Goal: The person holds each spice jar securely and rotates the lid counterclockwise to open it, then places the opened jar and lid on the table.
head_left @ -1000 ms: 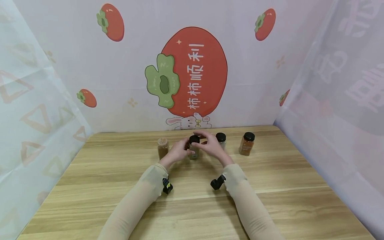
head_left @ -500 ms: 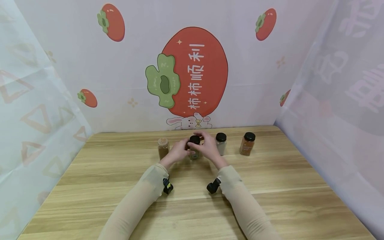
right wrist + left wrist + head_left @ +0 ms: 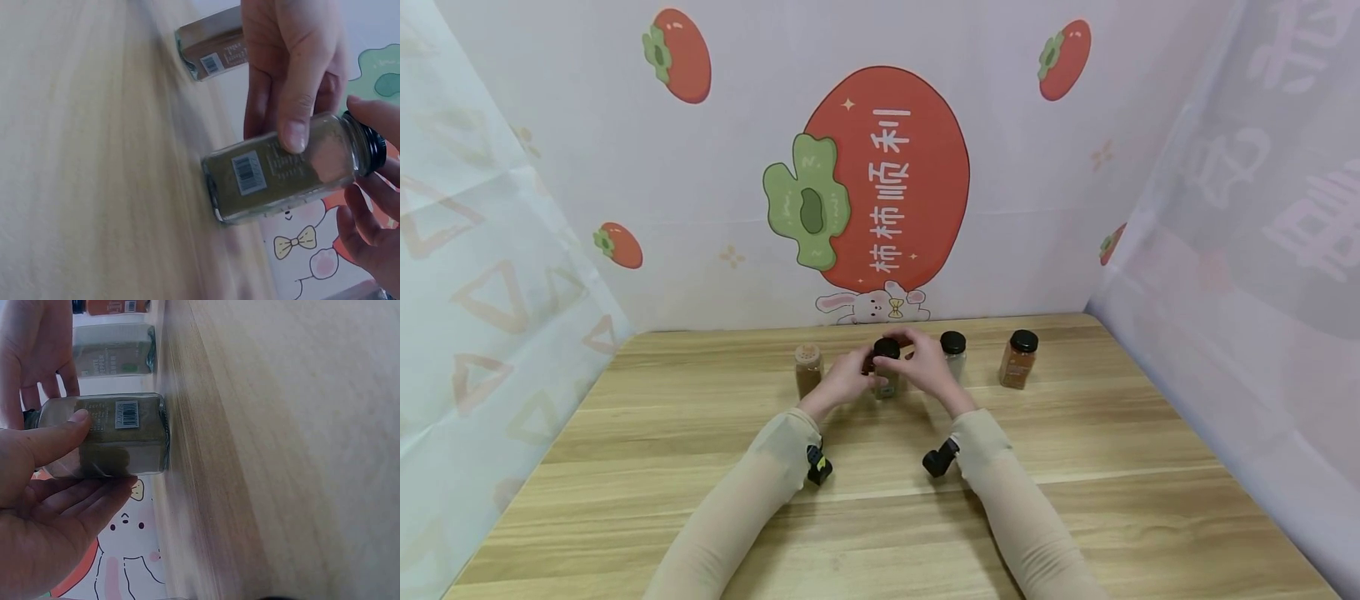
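A square glass spice jar (image 3: 887,387) of olive-brown powder stands upright on the wooden table, its barcode label showing in both wrist views. My left hand (image 3: 845,380) grips its body, thumb on one face and fingers on the opposite side. My right hand (image 3: 928,367) has its thumb and fingers around the jar's black lid (image 3: 372,147), which sits on the neck. To the left is a jar of brown powder (image 3: 808,375) with a bare perforated shaker top. Close behind my right hand stands a jar of pale powder (image 3: 112,353) with a black lid.
A black-lidded jar of orange-red powder (image 3: 1017,362) stands farther right. Behind the jars rises a printed cloth backdrop (image 3: 737,167), with cloth on both sides too. The wooden table (image 3: 880,533) extends toward me beneath my forearms.
My right hand and wrist swung left, then partly back to the right, at the lid. The left hand and jar stay in place.
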